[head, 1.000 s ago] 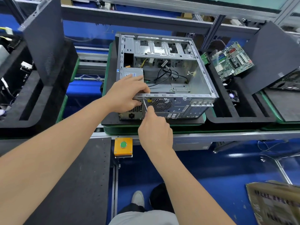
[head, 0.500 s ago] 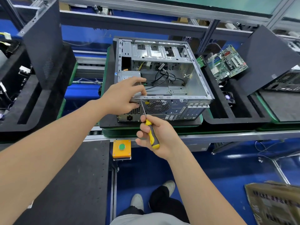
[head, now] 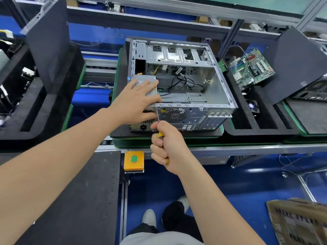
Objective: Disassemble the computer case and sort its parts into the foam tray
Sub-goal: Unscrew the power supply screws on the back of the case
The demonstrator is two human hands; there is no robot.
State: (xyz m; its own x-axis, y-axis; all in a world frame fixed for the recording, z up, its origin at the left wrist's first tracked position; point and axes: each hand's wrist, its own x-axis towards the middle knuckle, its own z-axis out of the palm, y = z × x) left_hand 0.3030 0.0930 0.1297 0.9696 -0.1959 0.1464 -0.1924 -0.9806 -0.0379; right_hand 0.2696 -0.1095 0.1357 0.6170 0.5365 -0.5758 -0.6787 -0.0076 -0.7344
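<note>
Steel computer case lies open side up, rear panel facing person. Left hand, fingers spread, presses power supply. Right hand, nearer, fists screwdriver; shaft points up and away, tip at rear-panel screw. Foam tray lies rightward.

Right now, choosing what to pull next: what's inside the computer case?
A power supply, partly covered by the left hand, loose black cables and a drive cage. The supply's near end is hidden.
</note>
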